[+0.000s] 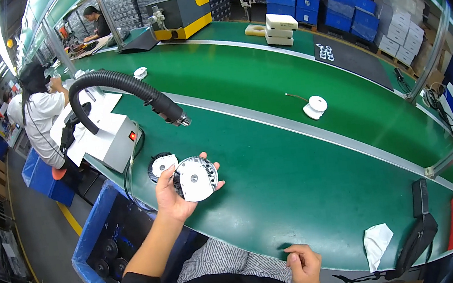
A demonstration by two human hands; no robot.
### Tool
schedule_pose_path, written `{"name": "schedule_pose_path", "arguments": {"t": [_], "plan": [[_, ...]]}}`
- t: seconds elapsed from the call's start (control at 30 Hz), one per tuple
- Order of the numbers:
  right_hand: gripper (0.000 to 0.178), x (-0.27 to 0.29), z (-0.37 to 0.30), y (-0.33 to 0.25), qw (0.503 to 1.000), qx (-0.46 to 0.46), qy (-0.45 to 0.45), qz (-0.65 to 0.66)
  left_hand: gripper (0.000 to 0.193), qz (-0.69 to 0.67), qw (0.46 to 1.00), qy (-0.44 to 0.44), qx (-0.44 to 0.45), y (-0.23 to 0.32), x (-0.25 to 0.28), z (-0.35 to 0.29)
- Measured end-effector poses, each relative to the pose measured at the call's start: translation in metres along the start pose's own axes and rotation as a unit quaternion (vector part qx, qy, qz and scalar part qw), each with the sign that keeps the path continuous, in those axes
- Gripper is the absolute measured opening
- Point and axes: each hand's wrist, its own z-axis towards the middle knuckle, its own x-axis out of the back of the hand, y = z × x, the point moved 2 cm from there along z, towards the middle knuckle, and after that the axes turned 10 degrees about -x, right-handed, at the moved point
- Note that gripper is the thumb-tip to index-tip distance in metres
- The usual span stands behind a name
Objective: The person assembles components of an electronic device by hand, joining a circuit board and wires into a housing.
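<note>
My left hand grips a round white-and-black disc-shaped part, its thumb over the rim and its fingers spread beneath. The disc has a white face with a small hub in the middle and a flat-cut edge. Just behind it on the green bench lies a similar white part with a black rim, partly covered by the held one. At the bench's front edge my right hand has its fingers curled in, and nothing shows in them.
A white box with a black flexible hose stands left, its nozzle over the bench. A blue bin holds black round parts below. Another white part sits on the green belt. A white cloth and black pouch lie right. A co-worker sits left.
</note>
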Motion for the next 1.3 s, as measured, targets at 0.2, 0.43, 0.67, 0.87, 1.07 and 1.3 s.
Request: {"name": "schedule_pose_path", "arguments": {"t": [0.2,0.43,0.67,0.87,1.07,1.3], "plan": [[0.018,-0.004,-0.002,0.0,0.998,-0.037,0.036,0.045,0.056,-0.153,0.987,0.038,0.023,-0.015,0.001,0.039],[0.015,0.014,0.073,-0.076,0.99,0.034,0.058,-0.125,0.051,-0.157,0.982,-0.089,0.051,-0.024,0.01,0.095],[0.038,0.075,0.324,-0.055,0.837,-0.004,0.217,-0.502,0.05,-0.128,0.988,-0.083,0.031,-0.024,0.007,0.094],[0.079,0.086,0.404,-0.033,0.724,-0.297,0.183,-0.594,0.05,-0.133,0.988,-0.073,0.035,-0.022,0.015,0.097],[0.084,0.105,0.433,-0.011,0.707,-0.328,0.181,-0.6,0.049,-0.126,0.988,-0.073,0.045,-0.03,0.013,0.103],[0.065,0.115,0.43,-0.011,0.694,-0.313,0.184,-0.622,0.052,-0.142,0.984,-0.097,0.039,-0.031,0.022,0.112]]}}
